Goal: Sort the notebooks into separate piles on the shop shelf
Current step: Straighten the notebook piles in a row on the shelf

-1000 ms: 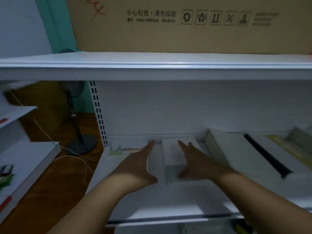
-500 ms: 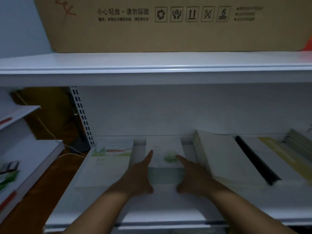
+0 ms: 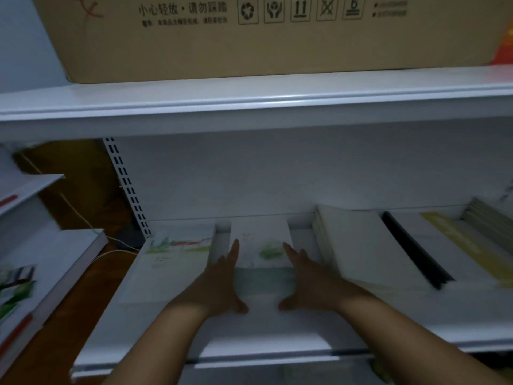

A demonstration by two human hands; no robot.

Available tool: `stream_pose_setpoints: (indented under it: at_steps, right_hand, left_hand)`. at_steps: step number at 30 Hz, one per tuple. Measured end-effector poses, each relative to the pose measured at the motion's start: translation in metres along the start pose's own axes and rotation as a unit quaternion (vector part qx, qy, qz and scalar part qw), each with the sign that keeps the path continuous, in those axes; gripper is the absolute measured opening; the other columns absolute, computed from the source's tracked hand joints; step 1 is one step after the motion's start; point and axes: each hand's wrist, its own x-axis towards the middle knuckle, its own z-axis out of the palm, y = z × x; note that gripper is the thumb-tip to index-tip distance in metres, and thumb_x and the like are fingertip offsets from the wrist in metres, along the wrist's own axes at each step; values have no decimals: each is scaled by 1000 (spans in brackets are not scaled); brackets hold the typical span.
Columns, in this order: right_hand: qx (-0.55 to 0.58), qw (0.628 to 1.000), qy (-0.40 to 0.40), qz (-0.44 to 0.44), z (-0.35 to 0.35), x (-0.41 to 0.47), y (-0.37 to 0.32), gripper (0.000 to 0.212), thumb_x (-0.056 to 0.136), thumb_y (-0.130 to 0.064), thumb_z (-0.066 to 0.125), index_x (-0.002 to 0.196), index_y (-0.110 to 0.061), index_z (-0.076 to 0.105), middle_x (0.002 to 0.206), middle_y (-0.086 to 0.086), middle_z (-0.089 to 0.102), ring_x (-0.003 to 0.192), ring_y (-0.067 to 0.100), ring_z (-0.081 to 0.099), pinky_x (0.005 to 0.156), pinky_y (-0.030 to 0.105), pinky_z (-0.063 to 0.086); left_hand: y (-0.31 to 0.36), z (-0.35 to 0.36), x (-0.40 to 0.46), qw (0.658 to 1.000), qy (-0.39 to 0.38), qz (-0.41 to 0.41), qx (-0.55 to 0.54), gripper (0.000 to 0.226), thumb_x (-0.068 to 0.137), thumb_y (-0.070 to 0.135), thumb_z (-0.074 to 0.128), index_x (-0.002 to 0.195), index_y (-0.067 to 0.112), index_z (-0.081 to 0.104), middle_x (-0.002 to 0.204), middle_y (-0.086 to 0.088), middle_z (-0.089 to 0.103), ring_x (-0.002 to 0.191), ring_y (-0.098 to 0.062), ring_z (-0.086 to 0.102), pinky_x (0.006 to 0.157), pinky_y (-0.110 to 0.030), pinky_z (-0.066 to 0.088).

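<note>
Shelf (image 3: 277, 332): lying dim, white.
Hands: left hand (image 3: 219, 282), right hand (image 3: 308, 276) flat, flanking middle pile (image 3: 262, 251).
Handling: probably light, slippery; squaring by side edges.

head view | single wide-angle cam, worn at head | faces forward-down, close | white metal shop shelf (image 3: 249, 337) fills frame

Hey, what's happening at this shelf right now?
A person is sorting notebooks on a white shop shelf. The left hand and right hand, fingers straight, flank a small pile with a green-patterned cover. A landscape-cover pile lies to its left and a thick white stack to its right.
</note>
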Motion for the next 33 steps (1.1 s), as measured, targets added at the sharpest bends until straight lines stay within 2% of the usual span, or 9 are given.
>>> stream_pose_setpoints:
  at_steps: [3, 6, 10, 14, 18, 20, 23, 25, 33]
  right_hand:
    - [37, 999, 21, -17, -16, -29, -7, 100, 83, -47, 65, 148, -37, -10, 159, -4, -9, 145, 17, 17, 114, 27, 22]
    - [122, 984, 131, -21, -37, -54, 1, 78, 86, -40, 63, 147, -41, 14, 152, -14, 25, 134, 3, 31, 104, 15, 28]
    - [186, 941, 276, 65, -62, -69, 41, 82, 77, -49, 67, 146, -36, 24, 152, -11, 28, 138, 12, 32, 110, 29, 31]
    - [112, 971, 174, 118, -67, -76, 87, 117, 57, -74, 65, 148, -42, 1, 156, -20, 6, 143, 11, 19, 115, 36, 27]
    - [5, 984, 69, 163, -53, -67, 129, 127, 63, -59, 77, 150, -30, -11, 159, -2, -2, 147, 20, 7, 117, 37, 22]
    - [-41, 983, 44, 171, -54, -62, 142, 125, 65, -53, 77, 149, -30, -13, 159, 3, 4, 145, 27, 14, 114, 40, 27]
    - [-33, 990, 8, 135, -63, -55, 160, 126, 66, -39, 79, 147, -32, -17, 156, 3, 19, 138, 26, 31, 106, 39, 38]
    - [-18, 995, 3, 95, -69, -51, 170, 127, 65, -31, 81, 148, -31, -15, 152, 4, 28, 133, 24, 38, 103, 35, 41]
    - [-16, 1000, 15, -13, -78, -41, 190, 124, 61, -30, 85, 150, -33, 0, 150, 3, 33, 134, 21, 36, 96, 25, 37]
  left_hand:
    - [6, -9, -8, 997, 39, 59, -21, 126, 69, 32, 84, 145, 43, -15, 161, 6, -4, 147, -15, 6, 117, -33, 22]
    - [17, -9, -16, 989, 48, 118, -72, 118, 71, 33, 82, 146, 49, -8, 156, 19, 12, 142, -8, 21, 110, -21, 26]
    - [39, 6, -7, 984, -22, 140, -104, 113, 74, 31, 80, 145, 49, -6, 154, 13, 24, 139, -11, 30, 111, -28, 33]
    - [75, 28, 16, 982, -87, 140, -89, 110, 76, 35, 78, 152, 27, -2, 157, 8, 21, 140, -11, 29, 115, -29, 28]
    - [119, 57, 29, 986, -101, 127, -36, 115, 77, 34, 77, 152, 12, -7, 155, -5, 27, 136, -18, 37, 107, -24, 34]
    - [141, 69, 36, 990, -89, 109, -2, 123, 77, 32, 76, 148, 13, -22, 150, -11, 36, 129, -22, 45, 98, -24, 40]
    - [164, 76, 47, 993, -74, 82, 30, 132, 76, 20, 76, 137, 24, -41, 121, -15, 59, 97, -25, 62, 72, -27, 48]
    - [172, 78, 50, 993, -79, 69, 63, 137, 74, 16, 78, 129, 27, -46, 114, -15, 63, 86, -24, 62, 67, -28, 47]
    - [169, 98, 47, 993, 21, 50, 108, 126, 74, 11, 72, 141, 37, -32, 98, -8, 63, 83, -20, 61, 65, -25, 45]
